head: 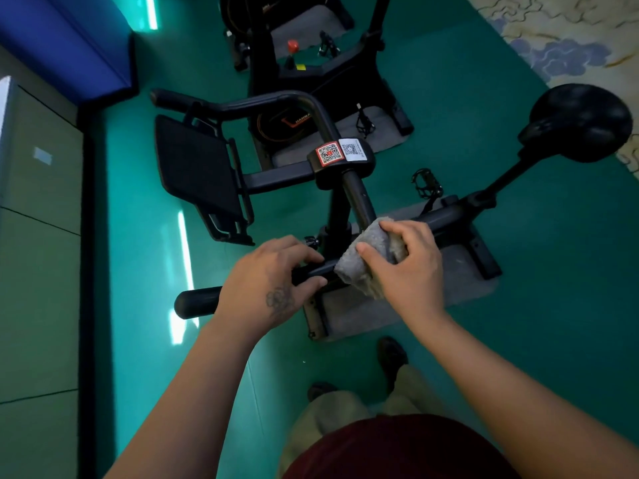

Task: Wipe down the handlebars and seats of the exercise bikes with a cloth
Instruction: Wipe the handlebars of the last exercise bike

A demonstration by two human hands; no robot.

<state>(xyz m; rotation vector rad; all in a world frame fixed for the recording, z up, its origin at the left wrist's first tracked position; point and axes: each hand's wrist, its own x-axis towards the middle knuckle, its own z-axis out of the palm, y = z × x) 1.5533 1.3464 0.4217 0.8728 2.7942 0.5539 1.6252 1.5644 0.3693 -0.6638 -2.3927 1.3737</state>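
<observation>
Right hand (pixel 411 271), lower centre of frame, curled around a grey cloth (pixel 366 264) and wrapping it over the near handlebar (pixel 197 302) at the bend. Left hand (pixel 273 281), just to its left, gripping the same bar with fingers over the top and thumb beneath, steadying it. Handlebar wiping step in hand, judged early: far handlebar (pixel 242 103) in the upper centre and seat (pixel 584 122) at the right edge not yet touched by the cloth. Next move likely a slide of the cloth along the bar toward its rounded end at lower left, which calls for shifting the left hand clear. Second bike (pixel 311 63) at top centre, well apart. Tablet holder (pixel 193 164) at centre left.
</observation>
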